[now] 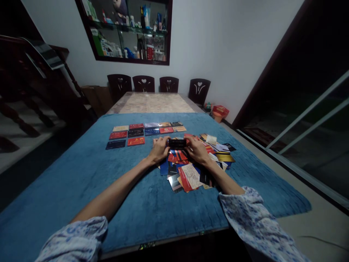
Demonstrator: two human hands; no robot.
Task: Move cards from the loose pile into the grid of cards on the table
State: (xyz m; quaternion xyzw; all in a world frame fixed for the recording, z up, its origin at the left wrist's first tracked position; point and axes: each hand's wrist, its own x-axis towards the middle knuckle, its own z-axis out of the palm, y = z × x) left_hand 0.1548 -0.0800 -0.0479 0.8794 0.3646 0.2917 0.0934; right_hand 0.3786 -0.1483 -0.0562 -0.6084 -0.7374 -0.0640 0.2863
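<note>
We clamp fingers of left hand (158, 150) and right hand (199, 150) on opposite ends of dark card (177, 143); neither hand nearer. Long axis runs left-right, roughly along near edge of surface (81, 174), above loose card pile (191, 176). Card rows (135, 133) lie toward far edge.

A black card (177, 143) is held near the frame's centre. Mixed cards (191, 176) overlap in a loose heap below and right of centre.
</note>
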